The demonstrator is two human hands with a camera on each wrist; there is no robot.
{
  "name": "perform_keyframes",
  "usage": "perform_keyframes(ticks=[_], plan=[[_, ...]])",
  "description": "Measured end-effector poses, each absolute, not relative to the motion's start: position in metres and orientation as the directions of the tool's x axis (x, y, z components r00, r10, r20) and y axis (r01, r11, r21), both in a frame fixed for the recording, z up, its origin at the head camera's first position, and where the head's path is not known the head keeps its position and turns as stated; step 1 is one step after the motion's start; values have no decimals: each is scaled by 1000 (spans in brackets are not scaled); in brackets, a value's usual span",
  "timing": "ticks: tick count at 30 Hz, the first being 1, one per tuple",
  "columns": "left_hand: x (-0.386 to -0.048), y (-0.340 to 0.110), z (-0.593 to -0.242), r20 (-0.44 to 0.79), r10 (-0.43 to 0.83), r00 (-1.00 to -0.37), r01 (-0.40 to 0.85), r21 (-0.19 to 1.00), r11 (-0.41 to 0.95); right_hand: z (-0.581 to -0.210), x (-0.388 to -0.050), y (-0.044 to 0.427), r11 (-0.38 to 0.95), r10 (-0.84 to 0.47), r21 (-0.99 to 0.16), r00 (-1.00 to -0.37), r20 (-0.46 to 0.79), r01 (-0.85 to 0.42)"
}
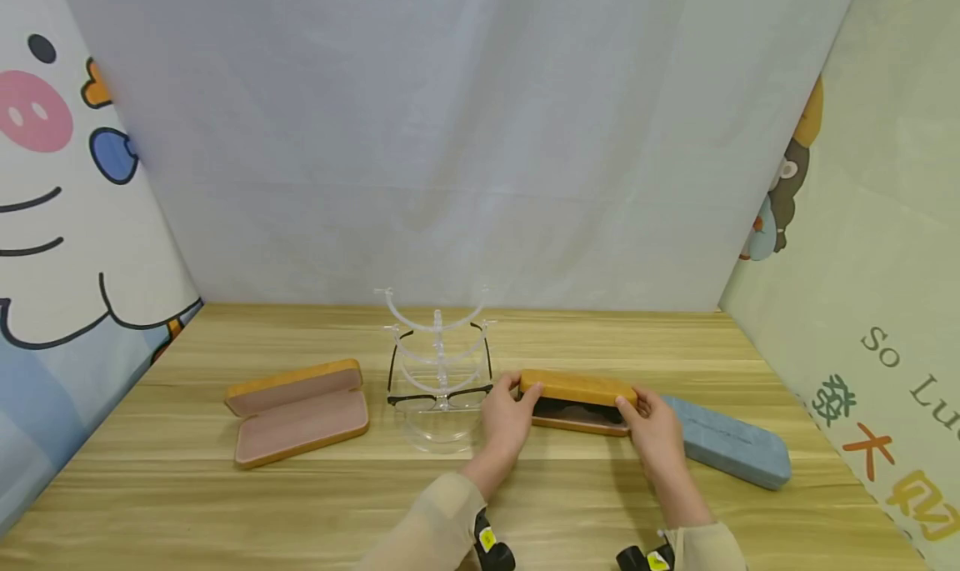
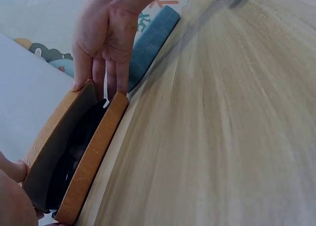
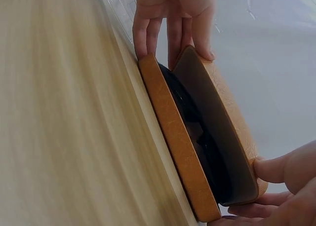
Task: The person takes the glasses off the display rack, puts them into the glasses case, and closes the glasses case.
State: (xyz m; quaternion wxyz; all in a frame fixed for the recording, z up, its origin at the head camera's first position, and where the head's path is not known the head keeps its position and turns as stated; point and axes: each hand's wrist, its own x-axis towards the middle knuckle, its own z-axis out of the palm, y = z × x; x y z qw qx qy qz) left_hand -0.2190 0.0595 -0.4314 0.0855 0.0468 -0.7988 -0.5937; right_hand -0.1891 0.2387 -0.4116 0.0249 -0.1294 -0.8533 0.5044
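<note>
Woodgrain table, grey backdrop, case, sunglasses perhaps

1. A pale grey cloth backdrop spans the rear, with soft vertical folds and a faint horizontal crease.
2. The left cartoon-printed panel shows a white figure with black outlines and a pink snout, plus a blue patch low down.
3. The right panel is pale green, printed with "So Lu", cut off by the frame, and large green, orange-red and yellow Chinese characters; a cartoon animal sits by its inner edge.
4. The desk has light yellowish wood grain running sideways.
5. Light is soft and diffuse.
</note>
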Motion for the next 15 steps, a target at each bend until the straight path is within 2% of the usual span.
perform_keyframes(ticks=[4, 11, 15], plan=[[-218, 58, -435, 113, -172, -979, 52, 944, 324, -413, -188, 238, 476, 249, -858, -965, -82, 195], [-218, 56, -441, 209, -151, -966, 113, 869, 481, -417, -186, 238, 559, 243, -808, -968, -56, 187], [-218, 56, -441, 218, -133, -967, 126, 862, 492, -419, -186, 239, 569, 252, -800, -966, -50, 190]])
